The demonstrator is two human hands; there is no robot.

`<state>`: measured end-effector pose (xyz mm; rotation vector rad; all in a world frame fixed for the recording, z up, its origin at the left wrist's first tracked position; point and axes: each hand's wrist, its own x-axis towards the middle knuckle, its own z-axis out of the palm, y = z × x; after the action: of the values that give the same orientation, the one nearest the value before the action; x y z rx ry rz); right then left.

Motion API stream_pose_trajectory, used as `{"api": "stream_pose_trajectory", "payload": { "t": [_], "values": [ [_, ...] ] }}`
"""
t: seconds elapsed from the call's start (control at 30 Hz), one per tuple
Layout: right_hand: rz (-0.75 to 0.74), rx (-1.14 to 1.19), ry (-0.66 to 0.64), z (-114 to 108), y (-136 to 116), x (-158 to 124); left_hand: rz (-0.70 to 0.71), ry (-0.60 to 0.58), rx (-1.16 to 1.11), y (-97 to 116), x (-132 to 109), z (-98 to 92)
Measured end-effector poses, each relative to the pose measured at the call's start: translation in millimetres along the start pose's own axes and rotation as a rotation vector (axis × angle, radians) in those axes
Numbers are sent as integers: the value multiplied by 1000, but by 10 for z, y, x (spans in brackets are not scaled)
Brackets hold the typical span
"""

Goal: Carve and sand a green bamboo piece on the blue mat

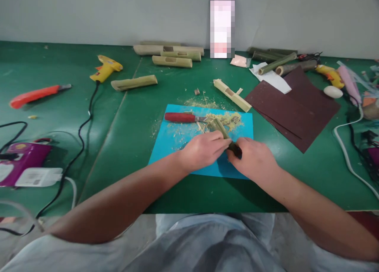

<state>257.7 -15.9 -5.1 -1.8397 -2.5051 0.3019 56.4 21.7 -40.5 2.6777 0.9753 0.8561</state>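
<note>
My L hand (204,149) has its fingers closed in a pinch on the bamboo piece (219,129), about mid-length; my R hand (256,156) is curled round the near, darker end, thumb underneath. Both grips narrow, no gap to speak of. Two hands prob. b/c the thing's round & would roll or twist w/ only one. It's tilted, far end pointing up-left, over the blue sheet (166,147); can't tell if it touches down. Sheet's prob. there to catch dust & save the green table (124,153).

Looks: short, slim, pale olive at the far end, v. dark by my R fingers; can't tell if that's shadow, skin or smth else in my grip. Rest is covered.

Just past it, pale shavings (233,120) in a heap, & the red-handled tool (179,117) lying w/ its tip in them, handle to the left, prob. for an easy grab. Further out, a notched bamboo length (241,101) just off the sheet; brown sheets (310,106) to the right, within reach. Cut bamboo tubes (177,62) lined up at the back, prob. to free working room. Far left: yellow glue gun (106,71) & orange cutter (37,95), well apart from my hands.
</note>
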Motion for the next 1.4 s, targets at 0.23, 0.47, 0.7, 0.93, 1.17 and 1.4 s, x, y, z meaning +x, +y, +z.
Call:
{"api": "stream_pose_trajectory", "payload": {
  "t": [0.23,0.47,0.7,0.93,1.17,1.4],
  "values": [
    [-5,0,4,17,1,-12,-14,35,60,-100,11,16],
    [-7,8,30,31,-4,-14,-53,50,71,-38,5,6],
    [-9,33,22,28,-7,4,-255,121,-175,-54,25,-51],
    [-6,39,-3,11,0,5,-714,116,-700,59,91,-134],
    [-11,33,-7,-17,-4,-7,-725,166,-776,-26,77,-104],
    [-14,25,-7,-14,-2,-12,-708,159,-655,-76,43,-62]
  ]
}}
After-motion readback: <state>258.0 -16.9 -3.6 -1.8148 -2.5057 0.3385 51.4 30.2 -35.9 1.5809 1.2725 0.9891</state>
